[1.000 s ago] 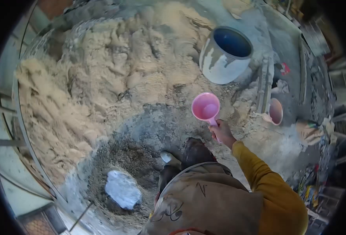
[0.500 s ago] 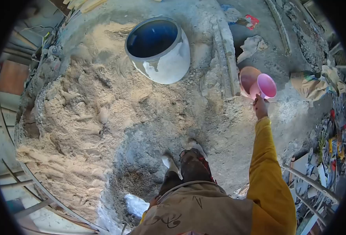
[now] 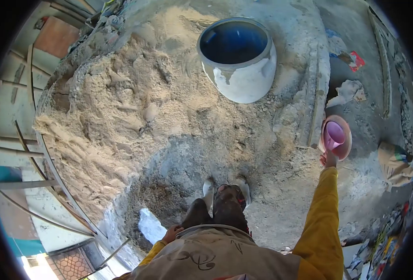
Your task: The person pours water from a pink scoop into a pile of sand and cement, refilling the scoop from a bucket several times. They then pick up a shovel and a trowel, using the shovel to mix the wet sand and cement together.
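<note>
My right hand [image 3: 328, 159] is closed around the handle of a pink dipper [image 3: 334, 135] at the right. The dipper's cup is over or inside a round, pale orange basin [image 3: 346, 143]; what the basin holds is hard to make out. My left hand [image 3: 172, 233] lies against my dark trouser leg with its fingers loosely extended and nothing visible in it. Ahead of my feet stands a large tub [image 3: 257, 79], white-smeared outside and blue inside.
Rough sandy soil [image 3: 122, 112] spreads across the left and middle. A concrete ridge [image 3: 319, 93] runs beside the basin. A printed sack [image 3: 395, 164] lies at the far right, above scattered litter [image 3: 384, 252]. Poles [image 3: 29, 182] line the left side.
My right hand has lowered the dipper from beside the basin to over or into it. The whole view has swung, so the tub and basin sit further right. My left hand shows more now.
</note>
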A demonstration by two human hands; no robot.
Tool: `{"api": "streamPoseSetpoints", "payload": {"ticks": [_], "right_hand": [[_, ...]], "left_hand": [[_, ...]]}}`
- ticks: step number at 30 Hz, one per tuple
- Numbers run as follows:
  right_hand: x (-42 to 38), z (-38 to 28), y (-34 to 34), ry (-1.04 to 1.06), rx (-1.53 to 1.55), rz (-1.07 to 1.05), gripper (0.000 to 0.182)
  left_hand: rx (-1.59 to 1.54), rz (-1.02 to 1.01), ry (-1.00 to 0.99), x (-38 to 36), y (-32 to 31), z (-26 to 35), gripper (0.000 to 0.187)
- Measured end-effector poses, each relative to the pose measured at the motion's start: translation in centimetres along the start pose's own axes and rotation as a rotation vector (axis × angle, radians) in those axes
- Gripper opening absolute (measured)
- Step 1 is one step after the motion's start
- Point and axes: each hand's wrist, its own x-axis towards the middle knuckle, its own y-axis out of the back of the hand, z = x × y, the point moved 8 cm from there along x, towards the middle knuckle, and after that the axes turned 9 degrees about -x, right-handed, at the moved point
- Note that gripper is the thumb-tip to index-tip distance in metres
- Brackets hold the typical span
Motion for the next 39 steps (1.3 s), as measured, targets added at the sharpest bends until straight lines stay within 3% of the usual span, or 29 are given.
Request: {"api": "streamPoseSetpoints", "payload": {"ticks": [4, 6, 8, 10, 11, 12, 13, 14, 16, 17, 18, 19, 20, 21, 23, 26, 30, 32, 34, 36, 38, 39], "right_hand": [[-2.2, 1.0, 0.1, -0.010, -0.174, 0.084, 0.020], [-2.9, 0.8, 0.0, -0.018, -0.200, 0.126, 0.024], [-3.6, 1.0, 0.5, -0.014, -0.276, 0.135, 0.045], [-5.4, 0.4, 1.3, 0.068, -0.394, 0.222, 0.064], [-6.8, -0.2, 1.6, 0.114, -0.506, 0.314, 0.065], [2.1, 2.7, 4.2, 0.356, -0.790, 0.474, 0.059], [-7.0, -1.1, 2.4, 0.439, -0.827, 0.597, 0.052], [-8.3, -1.0, 2.2, 0.450, -0.827, 0.596, 0.052], [-11.1, 0.0, -1.4, 0.606, -0.915, 0.418, 0.048], [-8.0, 4.0, -2.7, 0.619, -0.933, 0.297, 0.044], [-5.3, 7.9, -4.4, 0.635, -0.961, 0.159, 0.039], [-9.8, 8.9, -6.6, 0.495, -0.878, -0.032, 0.033], [-15.9, 10.6, -9.5, 0.327, -0.807, -0.257, 0.028], [-18.8, 13.1, -11.7, 0.248, -0.851, -0.377, 0.018], [-23.6, 18.5, -15.1, 0.174, -1.076, -0.616, 0.017], [-32.8, 22.2, -18.3, 0.305, -1.221, -0.752, 0.021], [-34.2, 27.8, -19.8, 0.410, -1.414, -0.797, 0.026], [-33.5, 31.7, -20.3, 0.681, -1.382, -0.882, 0.024], [-38.7, 33.4, -21.4, 0.722, -1.463, -0.942, 0.022], [-43.3, 34.6, -22.4, 0.761, -1.538, -0.977, 0.020], [-48.7, 35.1, -24.6, 1.034, -1.544, -1.186, 0.022], [-48.3, 36.2, -24.9, 0.654, -1.466, -1.145, 0.024]], "left_hand": [[-0.052, 0.008, 0.034, -0.1, -1.5, -2.2, 0.062], [-0.135, 0.078, 0.064, -2.4, -2.0, 0.1, 0.065], [-0.164, 0.089, 0.073, -4.7, -2.7, 1.3, 0.065], [-0.148, 0.050, 0.086, -6.2, -3.2, 0.5, 0.064], [-0.115, 0.052, 0.078, -6.3, -3.4, -0.5, 0.063], [-0.089, 0.064, 0.064, -6.7, -3.5, -1.6, 0.063], [0.019, 0.037, -0.184, -7.4, -4.0, -2.0, 0.058], [0.010, 0.041, -0.187, -7.1, -4.2, -2.7, 0.058], [-0.268, 0.119, 0.061, -7.7, -5.6, -6.7, 0.055], [-0.245, 0.150, 0.065, -9.1, -5.7, -4.7, 0.055], [-0.182, 0.116, -0.161, -9.0, -6.7, -5.7, 0.055], [-0.279, 0.053, 0.085, -9.5, -6.8, -4.3, 0.050], [-0.606, 0.081, 0.036, -11.1, -7.4, -2.0, 0.046], [-0.452, 0.056, -0.022, -7.0, -10.1, -9.4, 0.047], [-0.516, 0.180, -0.081, -12.7, -7.5, -3.3, 0.056], [-0.546, 0.160, -0.093, -12.2, -10.1, -9.1, 0.055], [-0.745, 0.233, -0.149, -15.5, -11.3, -16.1, 0.054], [-0.821, 0.381, 0.022, -19.0, -12.8, -23.7, 0.050], [-0.851, 0.604, 0.069, -21.2, -15.0, -32.1, 0.046], [-0.923, 0.715, 0.145, -24.7, -17.1, -38.3, 0.045], [-1.201, 0.709, 0.293, -26.0, -22.8, -44.2, 0.044], [-1.245, 0.718, 0.298, -26.6, -25.4, -45.2, 0.044]]}}
